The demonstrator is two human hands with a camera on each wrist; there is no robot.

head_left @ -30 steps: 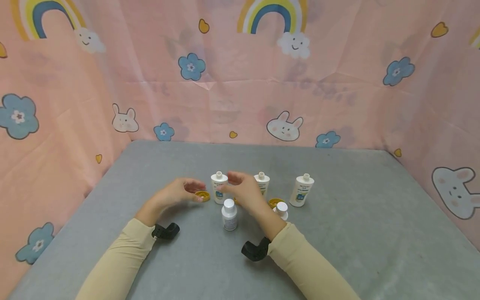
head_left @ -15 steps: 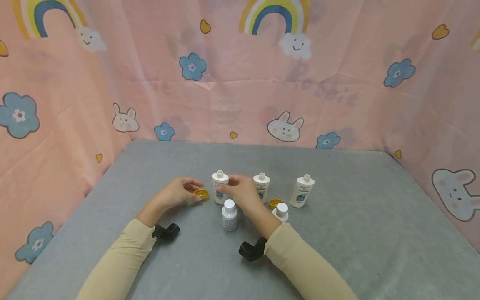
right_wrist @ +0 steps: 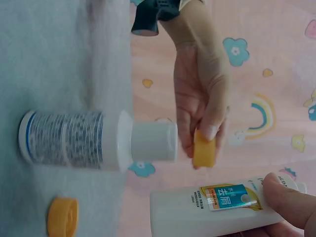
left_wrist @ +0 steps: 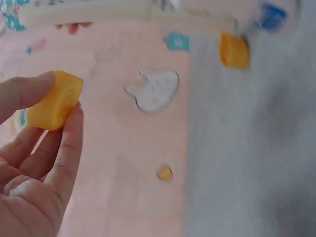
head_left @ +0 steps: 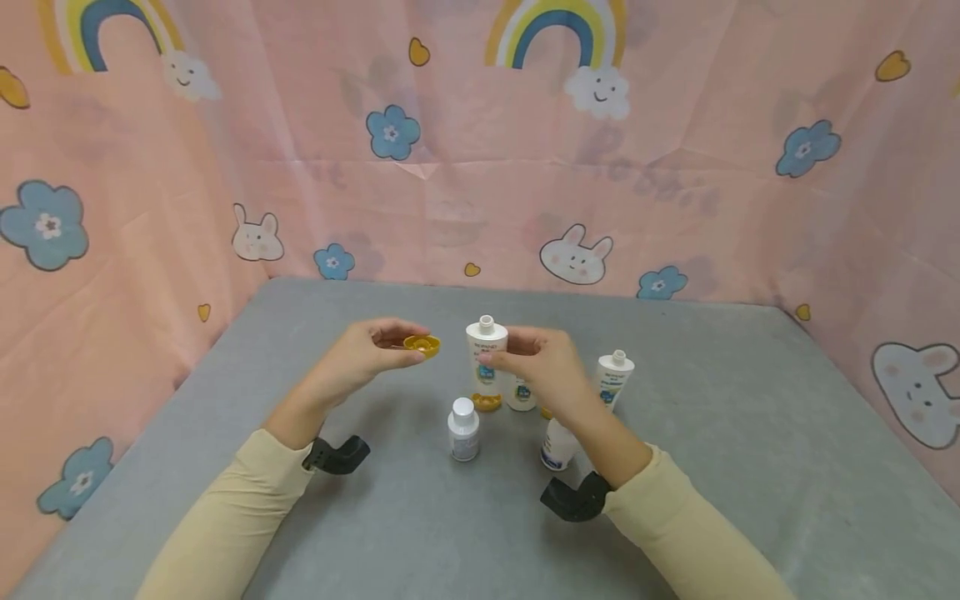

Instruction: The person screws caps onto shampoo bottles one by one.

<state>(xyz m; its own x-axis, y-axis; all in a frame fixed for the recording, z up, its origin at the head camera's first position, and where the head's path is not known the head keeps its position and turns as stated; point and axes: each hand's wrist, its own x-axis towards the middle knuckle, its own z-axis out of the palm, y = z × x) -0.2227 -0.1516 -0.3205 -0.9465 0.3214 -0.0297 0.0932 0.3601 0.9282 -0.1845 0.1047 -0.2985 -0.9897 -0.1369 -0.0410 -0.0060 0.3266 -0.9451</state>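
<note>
Above the table, my left hand (head_left: 352,362) pinches a yellow bottle cap (head_left: 422,345) between thumb and fingers. The left wrist view shows that cap (left_wrist: 57,101) close up. My right hand (head_left: 546,367) grips an uncapped white shampoo bottle (head_left: 483,340) by its side, upright and lifted, its bare neck on top. The bottle and the held cap are apart, a short gap between them. In the right wrist view the bottle (right_wrist: 212,212) carries a teal and yellow label, and the right thumb (right_wrist: 289,200) presses its side.
Behind the right hand stands a second uncapped bottle (head_left: 521,396), partly hidden; a third (head_left: 613,375) stands further right. Yellow caps lie on the table, one below the held bottle (head_left: 487,402). Two small white capped bottles (head_left: 464,433) stand nearer, the right one partly covered by the forearm.
The left hand has raised the yellow cap off the table. The right hand has lifted the left-hand shampoo bottle and carried it to the right, uncovering a cap on the table.
</note>
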